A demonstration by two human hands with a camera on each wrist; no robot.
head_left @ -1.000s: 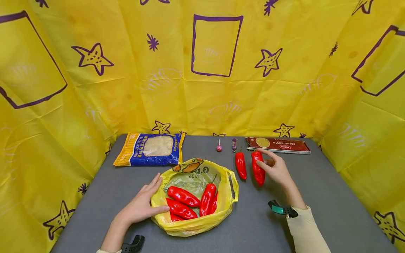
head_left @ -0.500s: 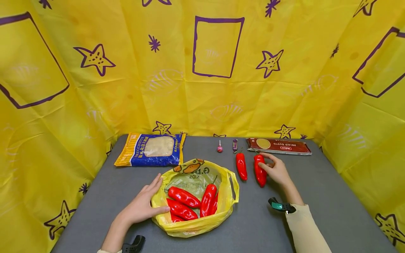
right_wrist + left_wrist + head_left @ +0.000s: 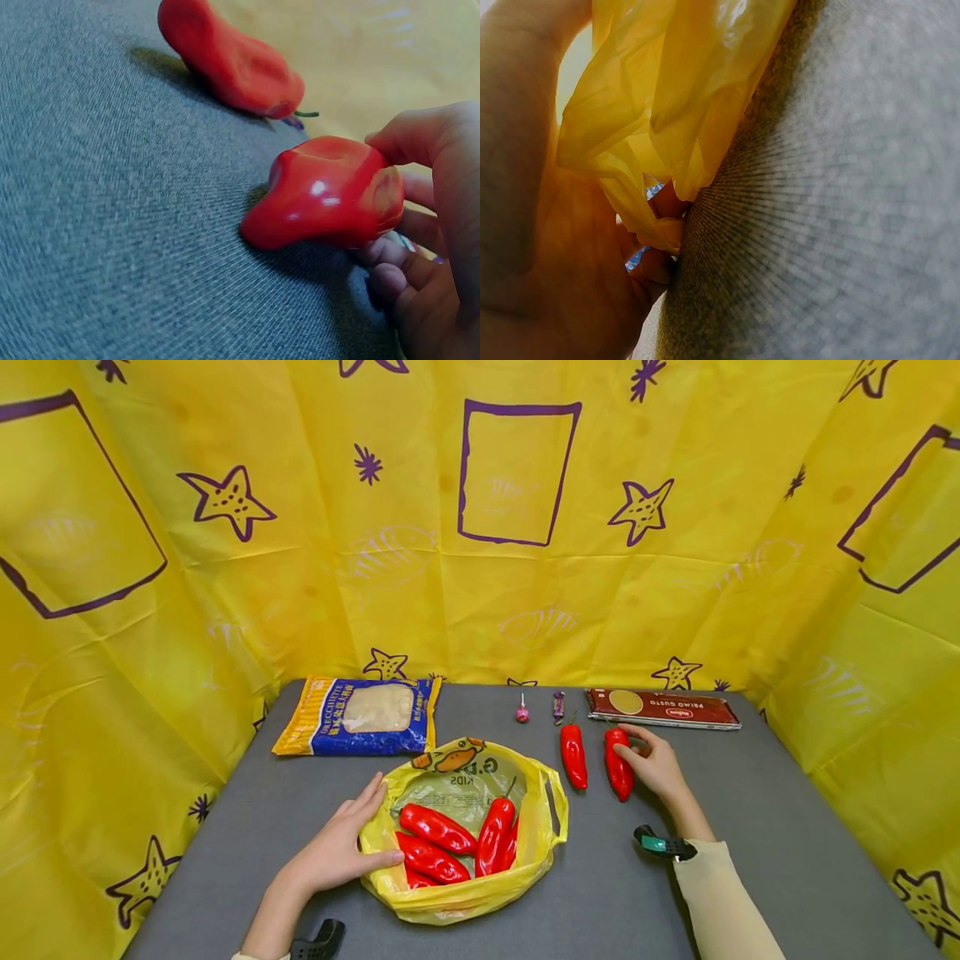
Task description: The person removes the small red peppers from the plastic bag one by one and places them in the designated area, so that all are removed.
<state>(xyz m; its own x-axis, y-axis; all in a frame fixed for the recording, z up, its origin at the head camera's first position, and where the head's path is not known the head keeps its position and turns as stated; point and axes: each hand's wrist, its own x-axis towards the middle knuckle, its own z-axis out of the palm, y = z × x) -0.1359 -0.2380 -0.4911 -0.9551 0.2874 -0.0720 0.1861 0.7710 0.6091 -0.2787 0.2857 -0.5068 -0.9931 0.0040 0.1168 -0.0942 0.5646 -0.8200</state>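
Note:
In the head view my left hand [image 3: 337,847] holds the side of a yellow plastic bag [image 3: 457,906], thumb inside the rim and fingers along the outside. Several glossy red peppers [image 3: 438,829] lie in the bag, whose mouth faces up. My right hand [image 3: 656,768] pinches another red pepper [image 3: 618,768] near its stem end, right of the bag; in the right wrist view this pepper [image 3: 330,195] sits low over the cloth, between thumb and fingers. One more pepper [image 3: 573,758] lies just left of it. The left wrist view shows yellow plastic [image 3: 697,82] against my fingers.
Back left on the grey table [image 3: 225,877] lies a blue and yellow pasta bag [image 3: 367,718]. A lollipop [image 3: 522,710] and a small purple-wrapped sweet [image 3: 558,706] lie at the back, beside a dark red flat packet [image 3: 663,707]. Yellow printed cloth [image 3: 405,593] hangs around the table.
My right hand and the pepper it holds have shifted slightly toward me and right, its fingers settling on the pepper's upper end. The left hand and bag have stayed put.

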